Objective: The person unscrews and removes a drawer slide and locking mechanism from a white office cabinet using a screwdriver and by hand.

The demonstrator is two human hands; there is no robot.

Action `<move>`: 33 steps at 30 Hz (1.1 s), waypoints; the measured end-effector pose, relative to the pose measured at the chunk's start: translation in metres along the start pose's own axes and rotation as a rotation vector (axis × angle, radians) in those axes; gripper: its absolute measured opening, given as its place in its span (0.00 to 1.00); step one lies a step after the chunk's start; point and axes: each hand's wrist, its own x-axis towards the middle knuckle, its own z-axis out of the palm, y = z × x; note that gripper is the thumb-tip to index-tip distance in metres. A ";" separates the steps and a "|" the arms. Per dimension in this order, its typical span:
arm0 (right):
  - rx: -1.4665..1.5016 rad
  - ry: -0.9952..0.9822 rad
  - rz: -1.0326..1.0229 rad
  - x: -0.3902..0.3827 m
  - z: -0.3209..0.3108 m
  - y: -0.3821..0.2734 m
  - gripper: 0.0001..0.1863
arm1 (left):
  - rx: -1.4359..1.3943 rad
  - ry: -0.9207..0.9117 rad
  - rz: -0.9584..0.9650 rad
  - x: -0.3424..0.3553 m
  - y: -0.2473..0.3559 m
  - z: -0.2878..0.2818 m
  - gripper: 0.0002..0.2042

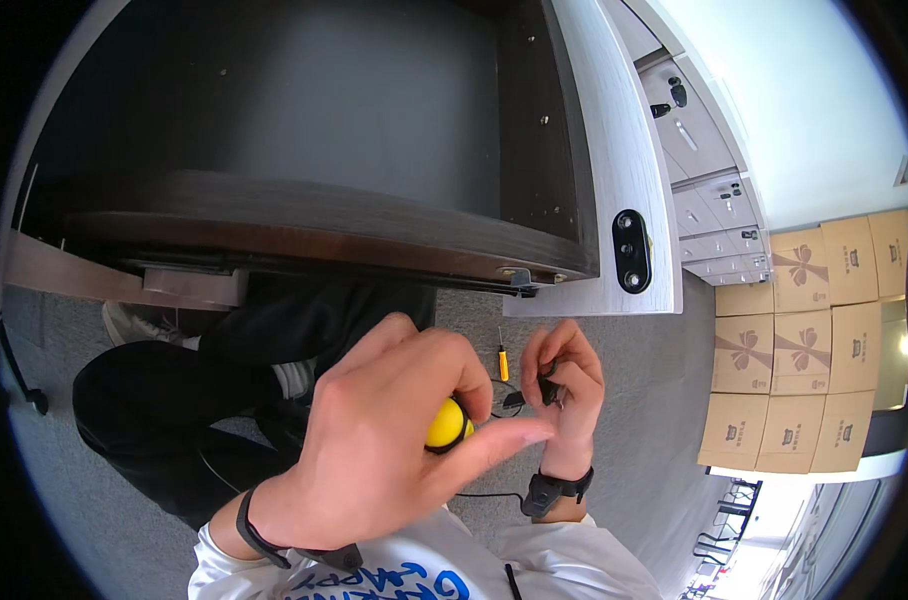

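My left hand [374, 430] is curled around a thick yellow-and-black tool handle [447, 425]. Its rounded end points up at me, and the rest is hidden under my fingers. To its right, my right hand [569, 380] is bent inward, fingertips pinching a small black part [548, 388] whose exact kind I cannot make out. Just above both hands is the front edge of a dark brown drawer [324, 215]. A pale wood-grain panel [594, 150] runs along its right side, with a black oval lock plate [632, 251] fixed to it by screws.
On the grey carpet [634, 420] lies a yellow screwdriver [503, 362], close to my right hand. My legs in black trousers [154, 420] are at the left, under the drawer. Grey cabinets with locks [686, 135] line the far right, near stacked cardboard boxes [799, 350].
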 end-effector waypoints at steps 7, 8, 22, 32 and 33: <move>-0.386 -0.187 0.029 -0.026 0.008 -0.006 0.20 | 0.118 0.087 0.074 0.004 0.003 0.017 0.16; -0.698 -0.198 -0.072 -0.031 0.009 -0.006 0.25 | 0.116 0.083 0.076 0.007 0.004 0.023 0.16; -0.829 0.344 0.232 0.027 -0.097 0.083 0.08 | 0.009 0.077 0.225 0.026 0.012 0.036 0.29; -1.037 0.278 0.226 0.079 -0.096 0.191 0.09 | 0.065 0.057 0.209 0.030 0.012 0.046 0.28; -1.048 0.273 0.224 0.080 -0.098 0.193 0.09 | 0.070 0.060 0.213 0.030 0.011 0.046 0.28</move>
